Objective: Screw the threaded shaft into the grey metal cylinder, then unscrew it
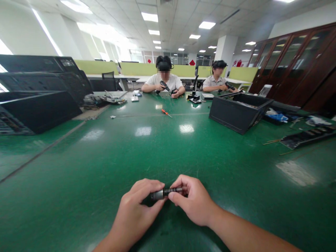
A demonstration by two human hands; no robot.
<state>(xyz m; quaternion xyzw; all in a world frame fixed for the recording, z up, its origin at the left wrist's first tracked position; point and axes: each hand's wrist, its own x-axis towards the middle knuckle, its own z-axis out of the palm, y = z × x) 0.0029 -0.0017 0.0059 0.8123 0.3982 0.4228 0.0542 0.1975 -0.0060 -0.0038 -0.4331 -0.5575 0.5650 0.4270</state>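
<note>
A short metal cylinder [158, 195] with a thinner dark ridged shaft [170, 191] lies sideways between my two hands, low over the green table [126, 154]. My left hand [139, 208] has its thumb and fingers closed round the thick silver end. On the other side, my right hand [194, 199] pinches the narrow shaft between thumb and fingers, its tip partly hidden by them. The two hands almost touch in the middle.
Black computer cases [52, 108] stand at the left, another open black case [231, 113] at the right. A red-orange screwdriver [166, 112] lies farther off. Two people sit across the table with power drills. Metal parts [111, 99] are at the back left, a black tray-like part [304, 136] at right.
</note>
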